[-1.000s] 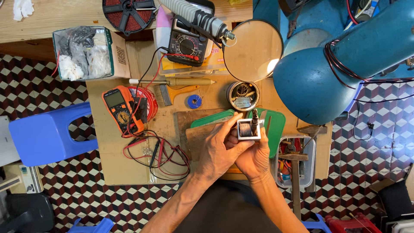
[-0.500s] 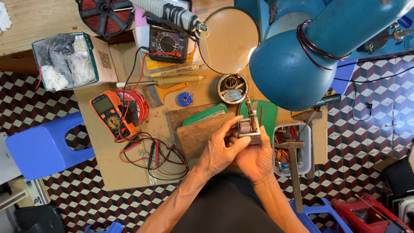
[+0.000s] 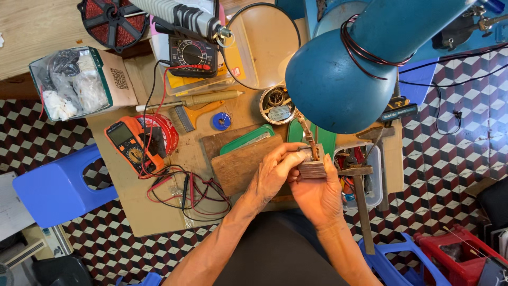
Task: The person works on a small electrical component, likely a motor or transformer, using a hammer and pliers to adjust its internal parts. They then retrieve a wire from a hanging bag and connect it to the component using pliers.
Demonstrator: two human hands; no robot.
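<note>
Both my hands hold a small square block with a wound core (image 3: 312, 165), seen edge-on above the front of the workbench. My right hand (image 3: 317, 193) cups it from below and behind. My left hand (image 3: 272, 175) grips its left side, thumb and fingers pressed to it. A thin twisted brown wire (image 3: 305, 130) rises from the block's top. Under my left hand lies a brown wooden board (image 3: 238, 164), with a green plastic piece (image 3: 246, 139) tucked behind it.
A big blue lamp head (image 3: 344, 74) hangs over the bench's right. An orange multimeter (image 3: 129, 143), tangled red and black leads (image 3: 185, 185), a brush (image 3: 185, 117), a round tin (image 3: 276, 104), a black meter (image 3: 192, 55), a hammer (image 3: 362, 196) and a blue stool (image 3: 53, 185) surround the bench.
The block has been turned from facing the camera to edge-on, and my hands have closed more tightly around it. The camera view has shifted, bringing the lamp head further over the bench.
</note>
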